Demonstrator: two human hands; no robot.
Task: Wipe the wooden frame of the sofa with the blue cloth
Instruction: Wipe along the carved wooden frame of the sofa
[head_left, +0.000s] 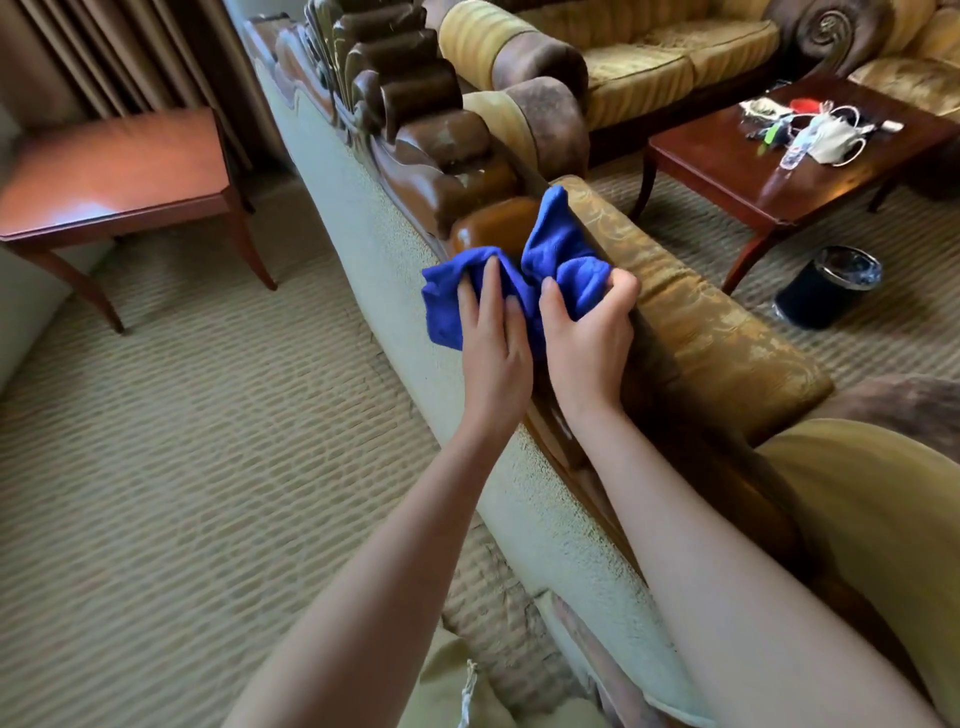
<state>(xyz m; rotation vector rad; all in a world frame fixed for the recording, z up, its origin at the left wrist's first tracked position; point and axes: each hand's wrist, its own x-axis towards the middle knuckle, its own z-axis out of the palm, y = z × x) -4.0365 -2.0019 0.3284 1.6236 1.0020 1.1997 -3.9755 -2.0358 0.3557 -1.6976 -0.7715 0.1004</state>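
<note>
The blue cloth (550, 260) lies bunched over the carved wooden frame (441, 156) that runs along the top of the sofa's back. My left hand (493, 343) lies on the cloth's left part with its fingers fairly straight, pressing it to the frame. My right hand (587, 338) grips the cloth's right part, fingers and thumb curled round a fold. A glossy rounded wooden lobe (493, 226) shows just beyond the cloth. The frame under both hands is hidden.
The sofa's pale fabric back (374, 249) falls to a patterned carpet (182, 441). A wooden side table (114, 171) stands at left. At right are a coffee table (789, 171) with clutter, a dark bin (826, 288) and more yellow sofas (649, 57).
</note>
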